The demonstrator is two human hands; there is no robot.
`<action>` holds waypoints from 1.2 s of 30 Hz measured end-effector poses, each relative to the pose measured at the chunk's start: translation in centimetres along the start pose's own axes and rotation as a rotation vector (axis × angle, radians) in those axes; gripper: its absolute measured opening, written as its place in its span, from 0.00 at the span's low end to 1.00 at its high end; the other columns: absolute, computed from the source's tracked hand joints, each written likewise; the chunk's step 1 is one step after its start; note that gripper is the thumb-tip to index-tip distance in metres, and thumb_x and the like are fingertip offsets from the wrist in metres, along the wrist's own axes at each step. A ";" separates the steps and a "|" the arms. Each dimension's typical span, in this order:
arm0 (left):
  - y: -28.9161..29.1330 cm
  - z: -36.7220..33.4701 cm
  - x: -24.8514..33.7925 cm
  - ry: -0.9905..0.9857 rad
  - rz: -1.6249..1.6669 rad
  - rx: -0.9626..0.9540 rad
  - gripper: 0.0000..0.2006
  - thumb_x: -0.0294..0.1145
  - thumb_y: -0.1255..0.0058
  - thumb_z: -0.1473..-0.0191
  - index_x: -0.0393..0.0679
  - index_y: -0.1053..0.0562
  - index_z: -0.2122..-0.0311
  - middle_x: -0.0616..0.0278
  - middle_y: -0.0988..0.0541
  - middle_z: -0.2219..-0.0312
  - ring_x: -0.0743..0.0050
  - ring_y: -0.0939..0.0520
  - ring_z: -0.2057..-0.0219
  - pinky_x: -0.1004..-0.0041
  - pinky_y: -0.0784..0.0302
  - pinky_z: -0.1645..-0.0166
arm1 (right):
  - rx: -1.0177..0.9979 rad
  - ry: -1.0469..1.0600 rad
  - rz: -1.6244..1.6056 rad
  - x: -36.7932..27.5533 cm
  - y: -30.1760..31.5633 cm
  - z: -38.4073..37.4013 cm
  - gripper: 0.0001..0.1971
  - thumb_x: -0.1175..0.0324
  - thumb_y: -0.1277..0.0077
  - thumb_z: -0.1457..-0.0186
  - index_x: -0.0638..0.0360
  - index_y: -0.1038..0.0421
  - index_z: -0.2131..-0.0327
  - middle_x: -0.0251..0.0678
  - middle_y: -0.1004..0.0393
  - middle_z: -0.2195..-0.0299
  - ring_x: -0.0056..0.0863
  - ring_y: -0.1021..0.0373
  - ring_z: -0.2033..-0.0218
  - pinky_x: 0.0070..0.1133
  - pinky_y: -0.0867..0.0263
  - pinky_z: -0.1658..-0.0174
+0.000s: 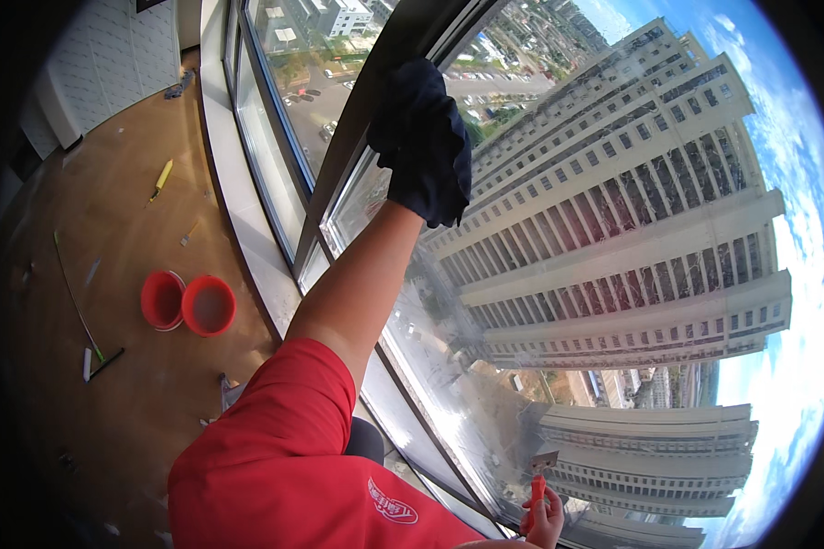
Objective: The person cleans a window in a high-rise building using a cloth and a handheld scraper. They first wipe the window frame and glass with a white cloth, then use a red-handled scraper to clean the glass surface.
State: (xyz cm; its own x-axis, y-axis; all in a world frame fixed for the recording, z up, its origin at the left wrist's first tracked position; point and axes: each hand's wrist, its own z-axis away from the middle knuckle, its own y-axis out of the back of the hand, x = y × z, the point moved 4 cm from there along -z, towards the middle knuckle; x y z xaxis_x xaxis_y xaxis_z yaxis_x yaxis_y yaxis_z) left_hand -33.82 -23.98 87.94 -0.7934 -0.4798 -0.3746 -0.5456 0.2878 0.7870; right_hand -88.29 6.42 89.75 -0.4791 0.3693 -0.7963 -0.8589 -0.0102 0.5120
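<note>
My left arm reaches up across the view to the dark window frame point(362, 119). A bunched black cloth point(421, 137) covers my left hand point(406, 216) down to the wrist and lies against the frame and the glass edge. The fingers under it are hidden. Low on the right, my right hand point(546, 522) is closed around the orange-red handle of a scraper point(538, 489), its flat blade pointing up in front of the window pane point(513, 274). Streaks and specks mark the glass.
Two red buckets point(209, 306) stand on the brown floor to the left, one holding cloudy liquid. A yellow-handled tool point(162, 179), a green pole point(69, 284) and a squeegee point(107, 364) lie around them. A pale sill point(238, 201) runs below the windows.
</note>
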 end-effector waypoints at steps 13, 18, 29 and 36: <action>1.3 4.7 -0.6 0.865 0.827 -0.074 0.18 0.47 0.54 0.49 0.47 0.24 0.61 0.56 0.24 0.65 0.55 0.26 0.61 0.52 0.33 0.59 | -0.201 0.084 -0.077 -1.8 -4.4 -1.1 0.17 0.69 0.55 0.40 0.57 0.38 0.47 0.31 0.28 0.70 0.08 0.46 0.86 0.09 0.50 0.85; 23.7 -4.9 -7.6 0.581 1.497 1.136 0.19 0.49 0.55 0.48 0.48 0.26 0.56 0.54 0.27 0.58 0.52 0.32 0.52 0.47 0.40 0.52 | -0.240 0.134 -0.066 -1.4 -5.2 -0.7 0.18 0.70 0.55 0.40 0.56 0.39 0.46 0.31 0.28 0.69 0.08 0.46 0.86 0.09 0.51 0.85; 23.7 3.1 0.5 0.189 1.275 0.900 0.23 0.49 0.49 0.54 0.50 0.27 0.53 0.57 0.31 0.50 0.42 0.40 0.43 0.39 0.56 0.39 | -0.188 0.013 -0.022 -3.2 -6.7 2.1 0.16 0.74 0.60 0.40 0.61 0.39 0.48 0.36 0.28 0.71 0.13 0.43 0.86 0.12 0.47 0.83; -10.0 13.4 9.5 0.850 0.977 0.146 0.21 0.44 0.57 0.45 0.44 0.33 0.49 0.53 0.35 0.48 0.59 0.35 0.47 0.65 0.46 0.42 | -0.211 -0.089 0.132 -3.1 -6.4 3.7 0.17 0.77 0.60 0.41 0.62 0.40 0.48 0.37 0.28 0.68 0.12 0.41 0.85 0.11 0.44 0.82</action>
State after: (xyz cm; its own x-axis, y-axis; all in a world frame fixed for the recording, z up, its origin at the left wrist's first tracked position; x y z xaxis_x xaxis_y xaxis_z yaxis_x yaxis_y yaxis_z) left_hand -39.52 -20.28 69.98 -0.4876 -0.3784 0.7868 0.0894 0.8748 0.4761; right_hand -80.60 8.77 90.17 -0.5797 0.4323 -0.6907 -0.8132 -0.2538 0.5237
